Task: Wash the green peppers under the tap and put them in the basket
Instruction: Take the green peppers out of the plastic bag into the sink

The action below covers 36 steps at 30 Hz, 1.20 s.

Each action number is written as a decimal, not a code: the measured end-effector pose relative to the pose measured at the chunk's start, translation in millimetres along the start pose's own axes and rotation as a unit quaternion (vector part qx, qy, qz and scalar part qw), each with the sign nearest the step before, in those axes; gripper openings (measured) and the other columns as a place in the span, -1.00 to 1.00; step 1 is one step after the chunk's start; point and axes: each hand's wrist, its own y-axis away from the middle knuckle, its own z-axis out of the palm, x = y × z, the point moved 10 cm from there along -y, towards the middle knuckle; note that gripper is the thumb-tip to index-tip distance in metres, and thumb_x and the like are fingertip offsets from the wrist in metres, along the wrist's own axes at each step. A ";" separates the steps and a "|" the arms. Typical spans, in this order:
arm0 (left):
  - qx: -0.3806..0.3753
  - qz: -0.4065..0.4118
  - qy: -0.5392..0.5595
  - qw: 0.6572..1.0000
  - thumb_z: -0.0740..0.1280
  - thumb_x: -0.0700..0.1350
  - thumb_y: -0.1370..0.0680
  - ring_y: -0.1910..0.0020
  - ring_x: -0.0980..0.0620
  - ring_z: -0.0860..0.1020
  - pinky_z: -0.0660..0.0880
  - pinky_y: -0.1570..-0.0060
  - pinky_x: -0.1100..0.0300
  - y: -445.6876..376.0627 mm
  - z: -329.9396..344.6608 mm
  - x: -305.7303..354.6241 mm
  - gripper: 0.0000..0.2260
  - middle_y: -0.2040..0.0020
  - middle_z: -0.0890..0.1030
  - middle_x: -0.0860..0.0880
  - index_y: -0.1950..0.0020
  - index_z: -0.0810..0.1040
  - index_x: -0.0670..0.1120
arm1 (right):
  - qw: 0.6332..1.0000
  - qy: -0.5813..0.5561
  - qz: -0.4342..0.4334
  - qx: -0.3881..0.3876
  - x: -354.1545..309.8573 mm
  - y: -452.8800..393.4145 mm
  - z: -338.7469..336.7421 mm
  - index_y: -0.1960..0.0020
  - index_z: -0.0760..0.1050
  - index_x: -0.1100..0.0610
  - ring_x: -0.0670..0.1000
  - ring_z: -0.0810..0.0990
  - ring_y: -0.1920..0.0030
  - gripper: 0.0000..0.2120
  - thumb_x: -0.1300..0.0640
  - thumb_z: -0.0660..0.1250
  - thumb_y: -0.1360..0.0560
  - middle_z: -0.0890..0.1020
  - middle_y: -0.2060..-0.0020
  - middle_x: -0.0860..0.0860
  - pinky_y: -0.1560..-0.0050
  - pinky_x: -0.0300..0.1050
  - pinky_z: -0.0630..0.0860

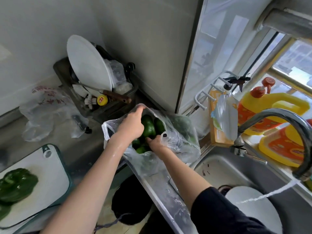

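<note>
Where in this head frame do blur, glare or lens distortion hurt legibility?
Head view: wide-angle bending curves the tap and the wall edges; motion blur smears the cut green pepper on the cutting board at lower left; the window is blown out by daylight; glare on the clear plastic bag veils the green peppers where the left hand and right hand reach in.

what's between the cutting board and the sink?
Head view: the clear bag of peppers, both hands in it, left hand and right hand, on the counter.

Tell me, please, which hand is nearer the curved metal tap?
Right. The right hand reaches into the clear plastic bag on the side toward the curved metal tap; the left hand grips its far rim.
</note>
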 end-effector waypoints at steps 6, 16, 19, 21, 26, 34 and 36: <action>-0.006 0.015 0.012 1.000 0.11 -0.37 -0.49 -0.22 -0.19 0.46 0.44 -0.22 -0.09 3.1 0.7 5.7 -0.39 -0.25 0.48 -0.19 -0.48 0.12 0.04 | 0.990 -0.128 0.062 -0.003 13.2 -17.6 13.9 -0.39 0.30 0.28 0.23 0.48 -0.27 -0.48 0.08 0.32 -0.52 0.49 -0.27 0.21 -0.32 0.06 0.41; -0.002 0.026 0.026 0.999 0.12 -0.37 -0.50 -0.26 -0.16 0.43 0.40 -0.27 -0.04 9.4 -12.9 11.5 -0.47 -0.24 0.49 -0.16 -0.43 0.23 -0.01 | 0.988 0.077 -0.133 0.008 -42.1 65.0 -43.0 0.06 0.40 0.14 0.06 0.46 0.18 -0.82 0.05 0.15 -0.62 0.50 0.12 0.14 0.26 -0.15 0.37; -0.003 0.028 0.033 0.999 0.13 -0.37 -0.49 -0.20 -0.14 0.46 0.41 -0.20 0.04 6.4 -14.9 15.5 -0.48 -0.18 0.50 -0.15 -0.41 0.30 -0.01 | 0.963 0.154 -0.215 0.055 -58.3 116.7 -73.8 0.24 0.37 0.11 0.01 0.46 0.29 -0.74 0.05 0.19 -0.60 0.47 0.32 0.01 0.27 -0.11 0.41; -0.006 0.027 0.047 0.999 0.13 -0.38 -0.47 -0.13 -0.10 0.47 0.41 -0.13 0.08 5.3 -12.7 20.7 -0.48 -0.14 0.50 -0.13 -0.39 0.33 -0.03 | 0.946 0.187 -0.251 0.089 -57.8 157.3 -104.0 0.19 0.42 0.14 0.00 0.46 0.30 -0.73 -0.01 0.20 -0.59 0.49 0.32 0.00 0.23 -0.04 0.44; -0.032 0.049 0.035 0.998 0.18 -0.27 -0.52 0.00 -0.07 0.46 0.39 -0.01 0.14 9.5 9.5 48.3 -0.60 -0.10 0.53 -0.13 -0.35 0.33 -0.09 | 0.964 0.138 -0.204 0.104 15.2 226.6 -184.1 0.13 0.51 0.23 0.07 0.53 0.27 -0.66 -0.06 0.24 -0.55 0.56 0.27 0.13 0.21 -0.02 0.48; -0.086 0.039 -0.032 0.995 0.28 -0.04 -0.56 -0.15 -0.15 0.51 0.43 -0.09 0.09 16.1 55.9 64.9 -0.76 -0.18 0.57 -0.17 -0.15 0.53 -0.12 | 0.964 0.189 0.032 0.185 182.5 183.6 -264.9 0.16 0.52 0.15 0.01 0.56 0.25 -0.71 -0.04 0.23 -0.57 0.60 0.24 0.07 0.24 -0.13 0.49; -0.103 0.060 -0.035 0.992 0.29 -0.08 -0.54 -0.32 -0.16 0.43 0.39 -0.24 0.09 16.0 68.0 67.2 -0.60 -0.37 0.47 -0.16 -0.38 0.44 -0.08 | 0.956 0.224 0.067 0.178 210.6 148.6 -268.9 0.14 0.50 0.16 0.04 0.59 0.19 -0.71 -0.05 0.22 -0.56 0.60 0.19 0.08 0.14 -0.06 0.55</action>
